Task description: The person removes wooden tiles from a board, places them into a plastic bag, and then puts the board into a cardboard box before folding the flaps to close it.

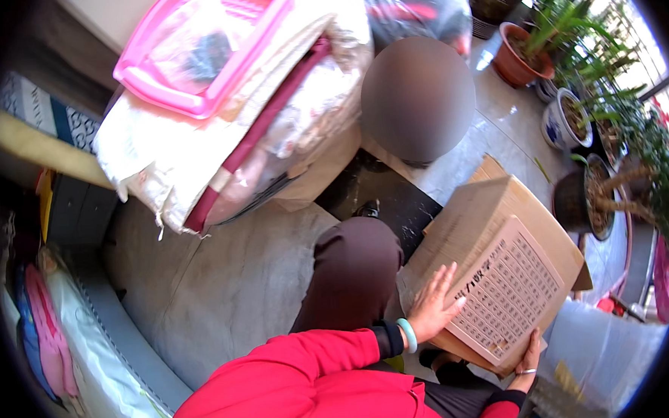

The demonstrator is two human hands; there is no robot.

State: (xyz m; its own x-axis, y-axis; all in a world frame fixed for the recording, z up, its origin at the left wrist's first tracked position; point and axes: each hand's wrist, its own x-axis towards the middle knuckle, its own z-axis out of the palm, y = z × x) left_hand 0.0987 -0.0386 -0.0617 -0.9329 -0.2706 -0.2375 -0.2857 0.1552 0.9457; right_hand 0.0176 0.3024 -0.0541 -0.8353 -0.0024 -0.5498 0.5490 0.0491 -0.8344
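A large cardboard box [481,201] stands tilted at the right, with its flaps sticking out. Against its near side lies a flat pinkish number board [509,290], printed with a grid of numbers and some writing. My left hand [435,306], a pale green bangle on its wrist, rests with spread fingers on the board's left edge. At the board's lower right corner, my right hand [530,351] holds the edge of the board and box; its fingertips are partly hidden.
A pink plastic tray [204,105] lies on a stack of white sacks [156,156] at the upper left. Potted plants [522,57] line the right side. A black marbled tile [367,190] lies on the grey floor near my knee. A blurred round area hides something beyond it.
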